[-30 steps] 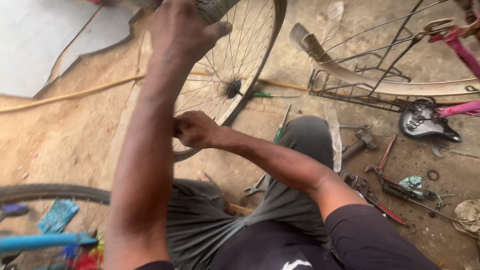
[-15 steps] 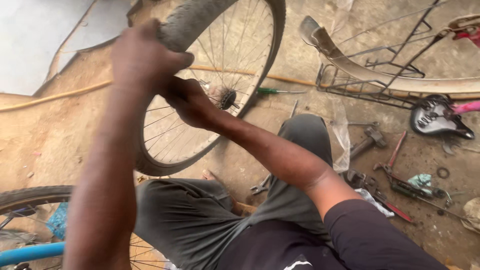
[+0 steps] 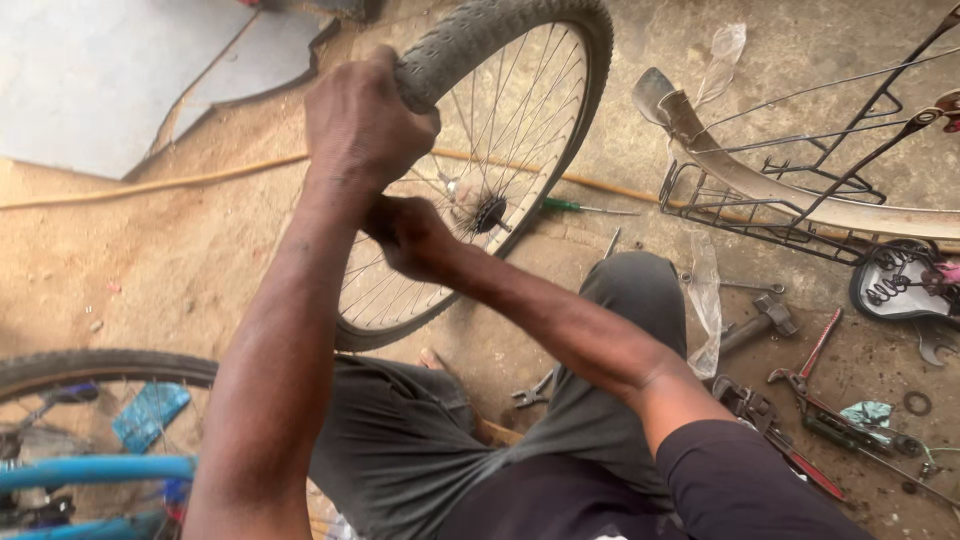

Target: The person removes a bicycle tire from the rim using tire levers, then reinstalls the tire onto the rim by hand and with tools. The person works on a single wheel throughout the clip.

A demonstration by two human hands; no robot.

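My left grip [image 3: 365, 125] on top of spoked bicycle wheel [image 3: 520, 150]; my right grip [image 3: 410, 235] against spokes. Hammer [image 3: 760, 322], red-handled pliers [image 3: 805, 365] on floor right; blue bicycle frame [image 3: 90, 470] left.

soft even daylight, faint shadows, sharp

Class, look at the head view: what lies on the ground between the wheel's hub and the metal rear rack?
A green-handled screwdriver lies between the hub and the rack, beside a yellowish hose; the head view shows it.
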